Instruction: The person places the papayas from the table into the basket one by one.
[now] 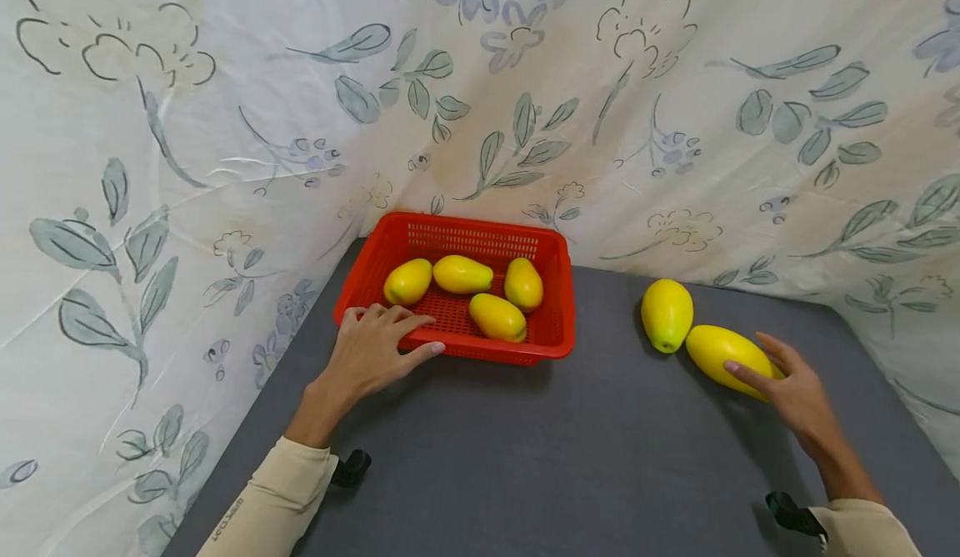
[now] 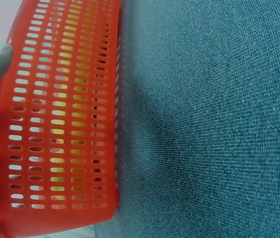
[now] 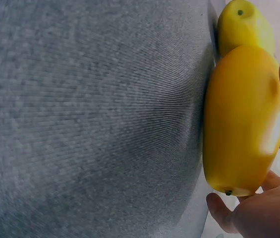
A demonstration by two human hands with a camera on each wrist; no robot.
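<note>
Curtain [image 1: 525,73]: floral cloth behind and to the left of the grey bench [image 1: 600,457].
Red basket [image 1: 557,307]: at the back of the bench, well left of the near fruit, with four yellow fruits [image 1: 497,318] inside.
Far fruit [image 1: 667,311]: just beside the near fruit's left end, in the way on that side; its dotted end faces the person.
Near fruit [image 1: 720,351]: yellow, lying on its side on the bench at the right hand [image 1: 802,390]; long axis slants from back left to front right, dotted end toward the palm.
Right fingers: spread apart around the near fruit's right end; how firmly they touch cannot be told.
Left hand [image 1: 378,344]: on the basket's near left rim, thumb and forefinger apart; whether they pinch it cannot be told.
</note>
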